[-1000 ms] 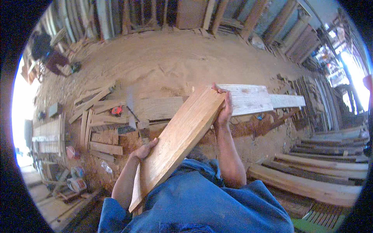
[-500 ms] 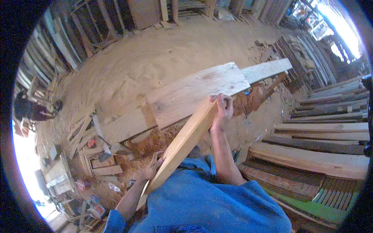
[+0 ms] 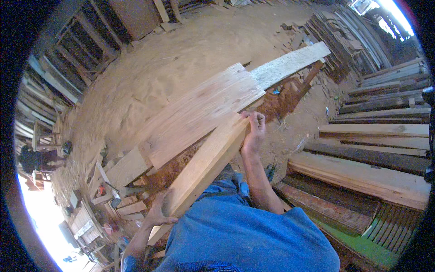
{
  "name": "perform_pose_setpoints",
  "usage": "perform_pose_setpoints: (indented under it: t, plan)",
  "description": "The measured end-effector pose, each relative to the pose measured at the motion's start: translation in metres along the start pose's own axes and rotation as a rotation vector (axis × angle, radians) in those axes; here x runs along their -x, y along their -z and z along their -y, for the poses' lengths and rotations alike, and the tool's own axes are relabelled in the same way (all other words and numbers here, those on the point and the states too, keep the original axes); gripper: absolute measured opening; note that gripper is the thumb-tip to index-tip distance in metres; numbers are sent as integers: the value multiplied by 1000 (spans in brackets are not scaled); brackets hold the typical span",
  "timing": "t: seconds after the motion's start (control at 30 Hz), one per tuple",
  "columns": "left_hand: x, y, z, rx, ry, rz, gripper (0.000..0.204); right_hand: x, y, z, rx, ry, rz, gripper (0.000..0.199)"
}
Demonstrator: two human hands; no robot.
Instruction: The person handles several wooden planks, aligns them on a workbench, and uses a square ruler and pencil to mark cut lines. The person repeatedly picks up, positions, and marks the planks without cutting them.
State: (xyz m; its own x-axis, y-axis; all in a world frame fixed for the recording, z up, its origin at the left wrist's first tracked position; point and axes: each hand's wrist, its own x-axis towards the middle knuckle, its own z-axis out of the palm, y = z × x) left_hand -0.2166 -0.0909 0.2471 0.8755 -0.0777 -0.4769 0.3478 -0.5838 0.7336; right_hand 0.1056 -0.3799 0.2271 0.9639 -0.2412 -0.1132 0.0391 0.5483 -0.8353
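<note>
Held at a slant in front of my blue shirt is a long, pale wooden board (image 3: 206,165). Its far end points up and to the right, and the near end passes down beside my left forearm. My right hand (image 3: 254,130) grips the far end, fingers curled over the edge. Lower down, my left hand (image 3: 161,213) clasps the board's left side, with the thumb underneath and the fingers partly hidden. Beyond lies a wide, rough plank (image 3: 206,113) on a low support. A narrower whitish plank (image 3: 292,65) extends from its far end.
Stacked timber (image 3: 358,174) stands close on my right, above a green surface (image 3: 362,245). Offcuts (image 3: 131,207) and a red-marked tool (image 3: 101,188) lie at the left. Sandy, sawdust-covered ground (image 3: 181,59) stretches beyond the planks. More boards (image 3: 54,81) lean along the far left.
The board has rolled in my hands, showing more of its broad face. My left hand has shifted down and left along it. The whole view has turned slightly.
</note>
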Motion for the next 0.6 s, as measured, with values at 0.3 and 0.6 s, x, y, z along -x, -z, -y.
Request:
perform_pose_setpoints:
  t: [0.3,0.6]
  plan:
    - [-81,35,-74,-545,-23,-425,112,-99,74,8,749,2,270,44]
    - [-219,25,-92,-720,114,-384,113,-234,84,-10,1221,214,383,35]
